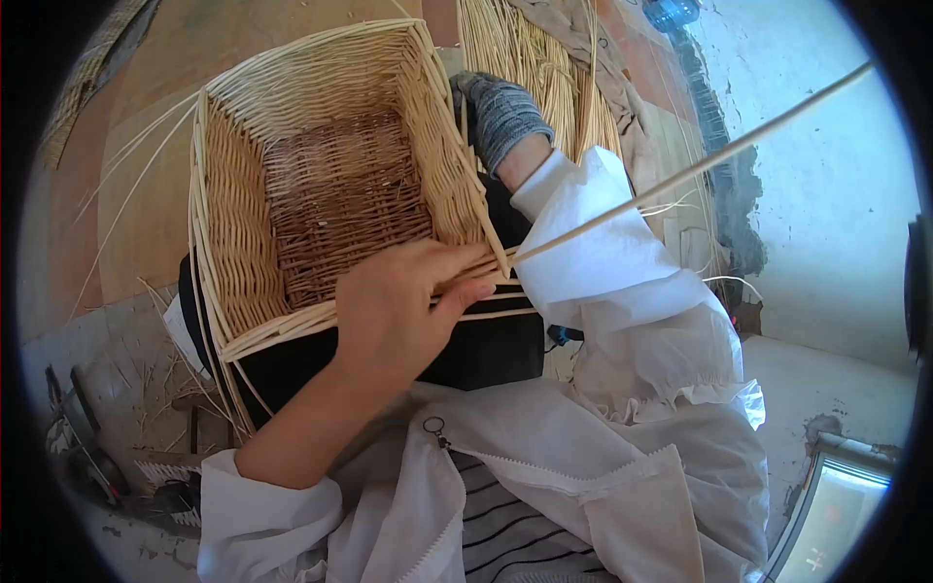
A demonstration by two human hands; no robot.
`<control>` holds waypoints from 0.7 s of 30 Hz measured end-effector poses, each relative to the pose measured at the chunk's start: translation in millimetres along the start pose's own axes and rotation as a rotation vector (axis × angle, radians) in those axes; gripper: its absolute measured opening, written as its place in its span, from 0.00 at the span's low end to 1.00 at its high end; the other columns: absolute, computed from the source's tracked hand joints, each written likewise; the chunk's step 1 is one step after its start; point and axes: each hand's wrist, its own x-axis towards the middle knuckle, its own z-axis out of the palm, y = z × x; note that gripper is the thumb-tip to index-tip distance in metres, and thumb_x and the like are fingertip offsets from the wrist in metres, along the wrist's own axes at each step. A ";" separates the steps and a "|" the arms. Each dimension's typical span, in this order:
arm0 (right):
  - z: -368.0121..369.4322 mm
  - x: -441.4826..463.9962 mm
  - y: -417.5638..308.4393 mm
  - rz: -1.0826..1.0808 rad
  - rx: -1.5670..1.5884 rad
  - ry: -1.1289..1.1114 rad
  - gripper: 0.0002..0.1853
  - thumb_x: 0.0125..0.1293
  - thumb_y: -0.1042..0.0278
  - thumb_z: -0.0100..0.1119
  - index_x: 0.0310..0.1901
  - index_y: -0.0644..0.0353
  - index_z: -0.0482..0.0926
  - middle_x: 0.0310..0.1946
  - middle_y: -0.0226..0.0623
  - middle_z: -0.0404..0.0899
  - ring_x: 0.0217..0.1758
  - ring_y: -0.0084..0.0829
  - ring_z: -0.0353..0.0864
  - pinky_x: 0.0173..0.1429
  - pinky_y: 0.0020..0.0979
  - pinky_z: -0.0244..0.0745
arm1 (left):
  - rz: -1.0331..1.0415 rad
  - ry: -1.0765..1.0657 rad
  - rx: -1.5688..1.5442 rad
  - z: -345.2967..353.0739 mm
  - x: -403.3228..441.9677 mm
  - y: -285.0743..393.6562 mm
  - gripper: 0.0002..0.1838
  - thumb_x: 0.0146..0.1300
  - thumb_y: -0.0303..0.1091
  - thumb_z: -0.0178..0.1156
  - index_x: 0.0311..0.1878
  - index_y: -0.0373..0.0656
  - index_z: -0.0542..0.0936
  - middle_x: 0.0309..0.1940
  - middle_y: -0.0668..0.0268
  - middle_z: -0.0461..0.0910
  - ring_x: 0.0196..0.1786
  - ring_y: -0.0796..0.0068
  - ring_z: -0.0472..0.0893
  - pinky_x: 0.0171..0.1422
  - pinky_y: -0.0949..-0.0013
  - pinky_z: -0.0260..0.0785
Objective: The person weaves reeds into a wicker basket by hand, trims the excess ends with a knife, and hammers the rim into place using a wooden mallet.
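A rectangular wicker basket (233, 204) with pale walls and a brown woven base lies tilted, its opening facing the camera. My left hand (398, 296), bare, pinches several pale willow rods at the basket's near right corner, thumb and fingers pressed together. From that corner one long rod (700, 167) sticks out to the upper right, across my right sleeve. My right hand (501, 117), in a grey glove, is against the outside of the basket's right wall; its fingertips are mostly hidden. Loose rod ends (505, 314) extend below the corner.
A bundle of willow rods (544, 58) lies beyond the basket, beside brown cloth (627, 73). Dark material (486, 352) is under the basket. Tools (92, 457) and scraps are at lower left. A blue plastic bottle (671, 12) stands near the wall at upper right.
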 end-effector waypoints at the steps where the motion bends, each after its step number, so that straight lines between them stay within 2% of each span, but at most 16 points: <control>1: -4.4 2.5 5.0 -0.021 -0.007 -0.015 0.09 0.63 0.67 0.57 0.40 0.63 0.78 0.23 0.30 0.76 0.21 0.24 0.71 0.27 0.24 0.69 | -0.147 -0.105 -0.062 -2.9 2.8 3.2 0.13 0.51 0.34 0.68 0.41 0.45 0.85 0.31 0.64 0.82 0.28 0.72 0.80 0.33 0.73 0.69; 15: -26.1 70.4 56.7 -0.368 -0.056 -0.250 0.10 0.62 0.66 0.57 0.41 0.64 0.78 0.28 0.33 0.77 0.27 0.25 0.74 0.33 0.24 0.72 | -0.190 -0.009 -0.052 7.3 3.0 7.3 0.10 0.50 0.34 0.68 0.37 0.44 0.85 0.27 0.64 0.82 0.26 0.73 0.80 0.30 0.74 0.67; 17: -19.9 98.1 55.7 -0.421 -0.058 -0.273 0.11 0.62 0.66 0.57 0.41 0.64 0.77 0.29 0.33 0.78 0.28 0.25 0.75 0.34 0.24 0.72 | -0.167 0.021 -0.039 10.8 2.6 6.9 0.09 0.51 0.34 0.68 0.36 0.44 0.86 0.27 0.64 0.82 0.26 0.73 0.80 0.30 0.74 0.67; 20: -29.0 130.2 58.8 -0.498 -0.074 -0.316 0.11 0.62 0.66 0.58 0.41 0.64 0.77 0.30 0.33 0.78 0.29 0.25 0.75 0.35 0.24 0.73 | -0.134 0.090 -0.019 12.8 2.8 6.5 0.07 0.51 0.38 0.66 0.32 0.50 0.86 0.23 0.68 0.81 0.22 0.70 0.77 0.27 0.69 0.66; 21: -34.8 110.4 21.2 -0.500 -0.070 -0.315 0.11 0.62 0.66 0.58 0.41 0.64 0.77 0.30 0.33 0.78 0.29 0.25 0.75 0.35 0.24 0.73 | -0.135 0.067 -0.016 12.0 1.6 6.4 0.07 0.52 0.36 0.67 0.34 0.46 0.86 0.24 0.66 0.82 0.23 0.72 0.78 0.29 0.72 0.67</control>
